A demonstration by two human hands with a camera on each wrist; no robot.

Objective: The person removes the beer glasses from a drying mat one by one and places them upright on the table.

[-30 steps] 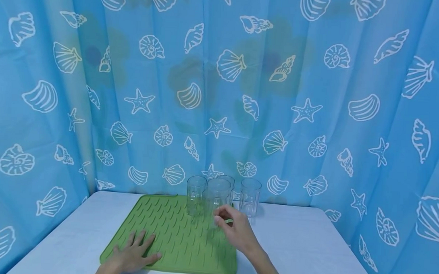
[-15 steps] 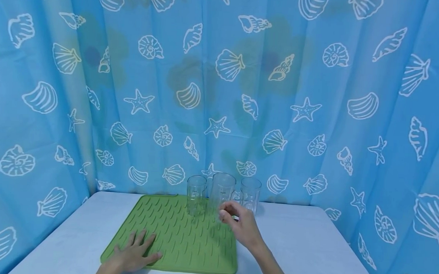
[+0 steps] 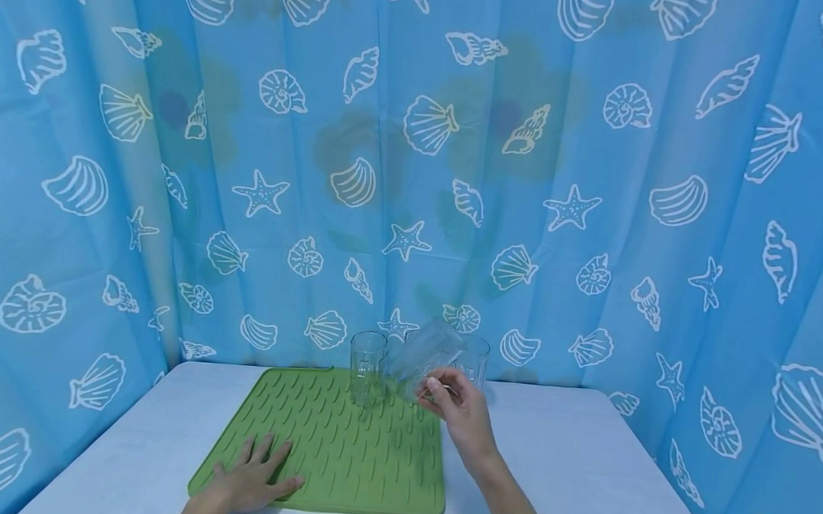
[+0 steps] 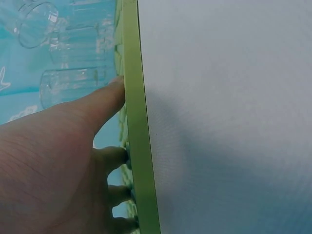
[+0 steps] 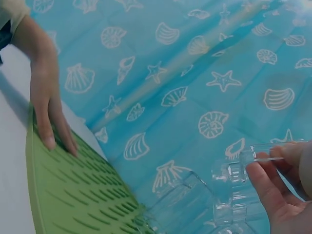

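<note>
My right hand [image 3: 460, 414] grips a clear drinking glass [image 3: 422, 352] near its lower end, just above the far right of the green ridged mat [image 3: 329, 466]. The glass is tilted, its upper end leaning right. Thumb and fingers of the right hand [image 5: 280, 180] curl together in the right wrist view. An upright clear glass [image 3: 368, 376] stands on the mat to its left. Another glass [image 3: 478, 354] shows to the right, partly behind the hand. My left hand [image 3: 247, 482] rests with spread fingers on the mat's near left corner; its thumb [image 4: 109, 92] lies by the mat's edge.
The mat lies on a white-covered table [image 3: 547, 458]. A blue curtain [image 3: 283, 230] with white shell and starfish prints surrounds the table's back and sides, close behind the glasses. Several glasses overlap at the mat's far right in the right wrist view.
The glass in my right hand has gone from upright to tilted, leaning right. The right hand has moved right and slightly away from me. The left hand has stayed on the mat.
</note>
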